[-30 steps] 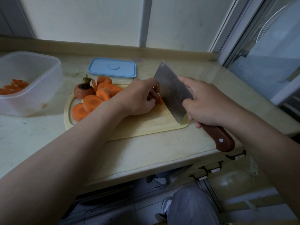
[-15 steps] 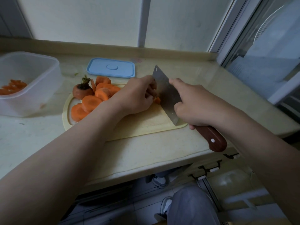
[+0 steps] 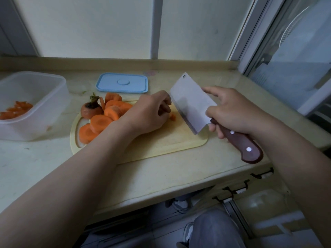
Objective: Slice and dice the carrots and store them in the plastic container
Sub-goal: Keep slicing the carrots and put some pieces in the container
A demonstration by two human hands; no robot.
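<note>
On the pale cutting board (image 3: pixel 161 140), thick carrot slices (image 3: pixel 100 122) and a carrot top with its stem (image 3: pixel 91 109) are piled at the left end. My left hand (image 3: pixel 148 113) sits on the board with curled fingers over a carrot piece, mostly hidden; a small orange bit (image 3: pixel 172 116) shows beside it. My right hand (image 3: pixel 231 111) grips a cleaver (image 3: pixel 191 102) by its wooden handle, index finger stretched along the blade, which is lifted and tilted just right of my left hand. The clear plastic container (image 3: pixel 44 97) at far left holds some cut carrot (image 3: pixel 16 110).
A blue lid (image 3: pixel 122 83) lies behind the board near the wall. The counter's front edge runs just below the board; a window frame (image 3: pixel 250 42) borders the right. My knee and shoe show on the floor below.
The cleaver came down onto the carrot beside my left fingers half a second ago, and now it has lifted and tilted away to the right. My left hand stayed in place.
</note>
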